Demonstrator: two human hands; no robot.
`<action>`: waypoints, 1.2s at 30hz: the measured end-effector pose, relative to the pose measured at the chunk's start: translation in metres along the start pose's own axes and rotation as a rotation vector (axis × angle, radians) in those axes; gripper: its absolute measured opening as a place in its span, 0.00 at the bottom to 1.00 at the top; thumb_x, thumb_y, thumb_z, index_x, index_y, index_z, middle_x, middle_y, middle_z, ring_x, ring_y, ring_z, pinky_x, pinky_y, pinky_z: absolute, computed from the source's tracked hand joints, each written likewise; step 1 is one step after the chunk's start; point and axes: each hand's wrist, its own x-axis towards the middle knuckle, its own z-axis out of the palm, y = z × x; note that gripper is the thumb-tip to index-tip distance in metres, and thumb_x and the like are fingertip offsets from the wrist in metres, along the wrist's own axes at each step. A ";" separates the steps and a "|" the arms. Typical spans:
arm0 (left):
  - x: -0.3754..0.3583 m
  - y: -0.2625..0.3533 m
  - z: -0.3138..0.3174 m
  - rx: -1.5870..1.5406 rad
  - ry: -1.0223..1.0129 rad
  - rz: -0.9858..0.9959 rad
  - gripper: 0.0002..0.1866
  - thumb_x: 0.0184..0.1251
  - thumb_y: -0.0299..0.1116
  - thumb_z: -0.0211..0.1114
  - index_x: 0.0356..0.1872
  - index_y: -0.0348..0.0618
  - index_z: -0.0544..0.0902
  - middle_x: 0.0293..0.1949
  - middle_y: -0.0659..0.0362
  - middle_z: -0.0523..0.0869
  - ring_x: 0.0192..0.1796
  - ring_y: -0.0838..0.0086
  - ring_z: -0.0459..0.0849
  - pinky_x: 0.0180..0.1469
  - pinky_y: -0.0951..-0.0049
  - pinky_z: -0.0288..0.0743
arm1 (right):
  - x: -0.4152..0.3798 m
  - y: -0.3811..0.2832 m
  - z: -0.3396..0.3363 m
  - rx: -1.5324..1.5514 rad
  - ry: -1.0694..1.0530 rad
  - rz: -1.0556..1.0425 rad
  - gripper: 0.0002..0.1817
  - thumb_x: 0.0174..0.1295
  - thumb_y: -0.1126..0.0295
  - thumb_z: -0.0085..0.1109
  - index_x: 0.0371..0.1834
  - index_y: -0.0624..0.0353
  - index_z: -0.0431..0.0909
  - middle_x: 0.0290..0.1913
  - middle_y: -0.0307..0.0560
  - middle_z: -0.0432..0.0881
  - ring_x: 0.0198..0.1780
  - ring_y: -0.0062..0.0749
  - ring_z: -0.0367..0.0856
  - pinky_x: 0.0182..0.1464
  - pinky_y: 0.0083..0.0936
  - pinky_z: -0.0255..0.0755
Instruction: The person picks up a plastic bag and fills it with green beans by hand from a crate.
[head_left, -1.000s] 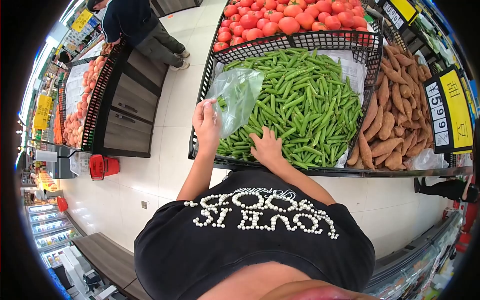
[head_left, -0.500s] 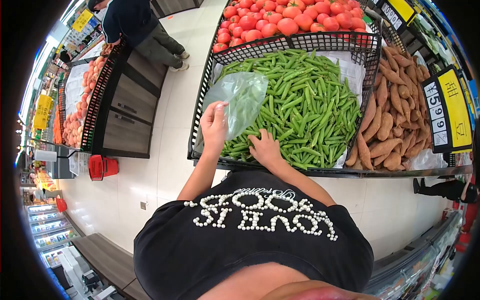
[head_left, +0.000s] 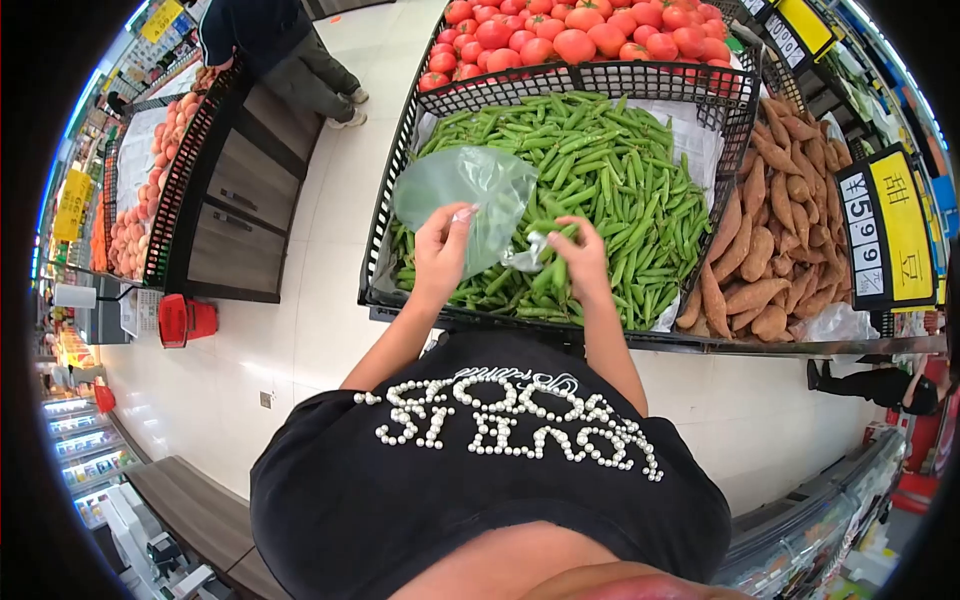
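Green pea pods (head_left: 630, 190) fill a black crate (head_left: 378, 235) in front of me. My left hand (head_left: 440, 250) pinches the upper edge of a thin, clear plastic bag (head_left: 420, 190), which spreads over the left part of the heap. A crumpled, whitish part of the bag lies near my right fingertips. My right hand (head_left: 585, 258) is curled over the middle of the heap, beside the bag, with several pods against its fingers. How many pods it holds is hidden.
Red tomatoes (head_left: 575, 45) lie behind the pods, and sweet potatoes (head_left: 775, 220) to the right, beside a yellow price sign (head_left: 895, 225). A person (head_left: 270, 50) stands at the peach display (head_left: 140, 200) on the left. A red basket (head_left: 187, 320) sits on the floor.
My right hand has risen from the heap and moved right, its fingers now curled with pods against them. My left hand has moved slightly right and down, still holding the bag.
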 end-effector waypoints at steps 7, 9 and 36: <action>0.005 0.014 0.020 -0.306 0.054 -0.250 0.12 0.77 0.37 0.54 0.47 0.42 0.82 0.18 0.76 0.63 0.20 0.93 0.56 0.21 0.83 0.45 | 0.003 -0.051 0.000 0.259 -0.191 0.143 0.15 0.60 0.70 0.64 0.49 0.59 0.75 0.38 0.43 0.80 0.34 0.27 0.82 0.30 0.28 0.81; 0.003 0.021 0.023 -0.256 0.000 -0.277 0.12 0.76 0.36 0.55 0.47 0.41 0.82 0.18 0.73 0.69 0.20 0.89 0.62 0.21 0.83 0.53 | -0.003 -0.061 0.021 0.209 -0.269 0.174 0.15 0.60 0.70 0.64 0.49 0.62 0.76 0.38 0.42 0.80 0.34 0.26 0.82 0.29 0.26 0.81; 0.031 0.037 -0.040 -0.558 0.023 -0.077 0.12 0.76 0.36 0.55 0.45 0.40 0.81 0.17 0.71 0.66 0.17 0.87 0.59 0.19 0.82 0.50 | 0.075 -0.079 0.108 -0.481 -0.645 0.290 0.26 0.66 0.69 0.54 0.68 0.57 0.64 0.59 0.49 0.74 0.50 0.38 0.80 0.47 0.36 0.83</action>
